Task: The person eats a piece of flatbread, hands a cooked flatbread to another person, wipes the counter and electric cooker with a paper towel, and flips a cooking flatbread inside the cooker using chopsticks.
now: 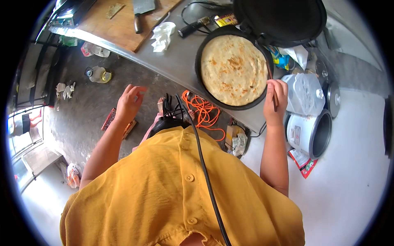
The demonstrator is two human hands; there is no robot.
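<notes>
A round flatbread with browned patches fills the black pan of an electric griddle, whose dark lid is raised behind it. My right hand is closed around brown chopsticks, their upper part reaching to the bread's right edge. Whether the tips touch or go under the bread, I cannot tell. My left hand hangs over the floor, away from the counter, with fingers apart and nothing in it.
Left on the counter are a wooden board, a cleaver, crumpled tissue and a black-handled tool. A clear plastic container and rice cooker stand right of my right hand. Orange cord lies below.
</notes>
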